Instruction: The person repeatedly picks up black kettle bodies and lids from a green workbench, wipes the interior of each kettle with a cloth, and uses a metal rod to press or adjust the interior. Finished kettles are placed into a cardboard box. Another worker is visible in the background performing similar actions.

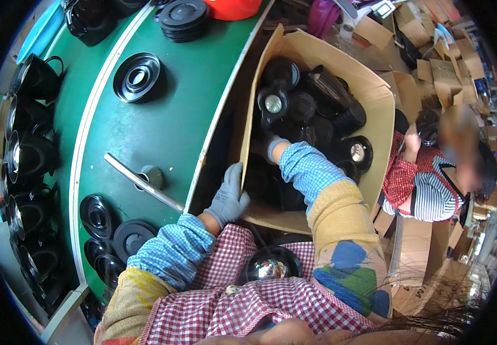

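My left hand (228,197), in a grey glove, lies against the near left side of a tall cardboard box (382,155); its fingers are stretched out and the thumb stands apart. Deep inside the box is my right hand (275,147), also gloved. Only its back and wrist show; the fingers are lost among dark parts. Black glossy vessels (340,115), some with shiny metal showing, are heaped in the box. Between my forearms, at my lap, sits a black rounded vessel (268,267) with a mirror-like metal surface.
Left of the box runs a green bench (168,126) with a pale edge. On it are a black ringed part (138,77), a metal strip (142,181), black round lids (133,238) and stacked discs (184,17). Black jugs (30,155) line the far left. A co-worker (426,178) sits right, near cartons.
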{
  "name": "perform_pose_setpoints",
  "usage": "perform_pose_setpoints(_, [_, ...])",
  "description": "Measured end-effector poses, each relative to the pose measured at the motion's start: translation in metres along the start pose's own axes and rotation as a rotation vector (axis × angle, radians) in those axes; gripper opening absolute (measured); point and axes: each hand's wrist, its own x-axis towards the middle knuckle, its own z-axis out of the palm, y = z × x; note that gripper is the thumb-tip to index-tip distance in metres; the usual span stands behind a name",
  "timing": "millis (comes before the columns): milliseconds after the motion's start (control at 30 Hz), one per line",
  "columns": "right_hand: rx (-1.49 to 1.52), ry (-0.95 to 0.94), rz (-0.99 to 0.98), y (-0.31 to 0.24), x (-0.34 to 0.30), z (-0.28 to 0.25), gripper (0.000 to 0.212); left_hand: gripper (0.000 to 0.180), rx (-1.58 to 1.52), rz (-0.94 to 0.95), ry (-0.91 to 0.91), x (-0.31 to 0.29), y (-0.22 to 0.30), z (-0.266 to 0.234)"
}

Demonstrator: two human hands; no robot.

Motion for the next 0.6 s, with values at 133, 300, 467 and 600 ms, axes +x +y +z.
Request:
perform_pose_setpoints(133, [-0.057,-0.424,0.114,0.022,-0.021,-0.079,0.061,0.081,-0.009,-0.007,0.06,0.0,-0.003,0.006])
perform_pose_setpoints(300, [0.364,0.053,0.423,0.053,-0.075,-0.117,0.046,0.079,0.04,-0.011,0.047,0.0,0.005,0.003])
perform_pose_setpoints(467, [0.719,0.236,0.68,0.037,-0.116,-0.132,0.05,0.081,0.059,-0.007,0.056,-0.003,0.002,0.006])
perform_pose_setpoints(600, [0.892,0.604,0.85,-0.017,-0.17,-0.154,0.053,0.087,0.03,-0.086,0.054,-0.004,0.004,-0.003])
